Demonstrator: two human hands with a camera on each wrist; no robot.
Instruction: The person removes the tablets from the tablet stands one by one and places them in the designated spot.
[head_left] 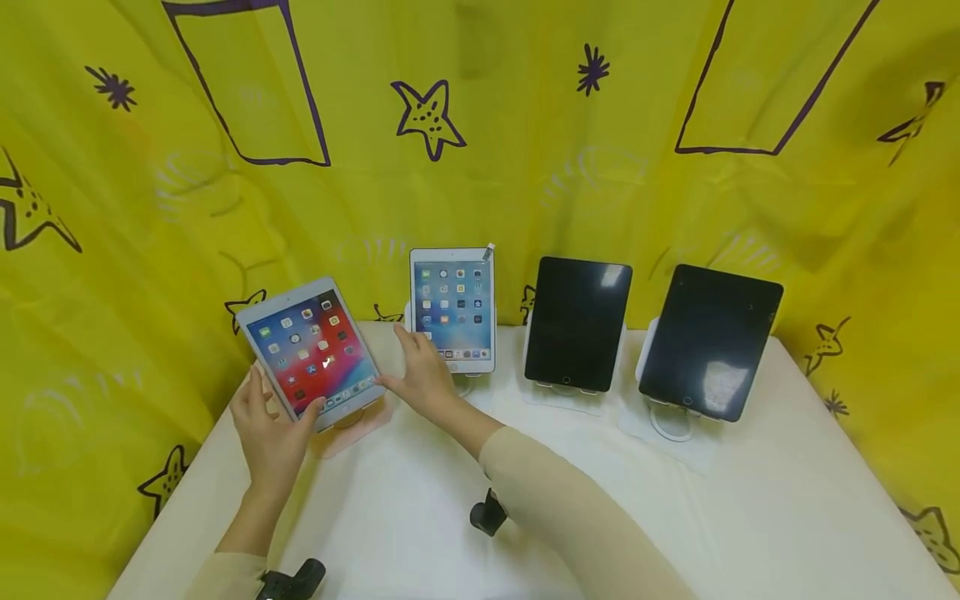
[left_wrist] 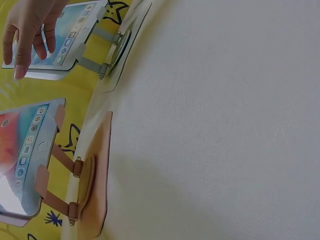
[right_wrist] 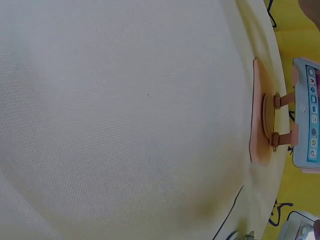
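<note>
Plainly, a white desk (head_left: pixel 420 500) carries four tablets (head_left: pixel 579 325); the leftmost tablet (head_left: pixel 315 350) leans on a pink stand (head_left: pixel 360 429). The left hand (head_left: pixel 273 433) is at its lower-left corner — grip unclear — the right hand (head_left: pixel 423 375), fingers loose, just beside it.

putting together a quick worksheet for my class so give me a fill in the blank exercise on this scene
1. The curtain behind the table is mainly ____.
2. Exactly ____ of the four tablets show app icons.
3. The left hand is nearest the tablet at the ____ end of the row.
4. In the left wrist view, the hand that shows is the person's ____ one.

Missing words: yellow; two; left; right.
</note>
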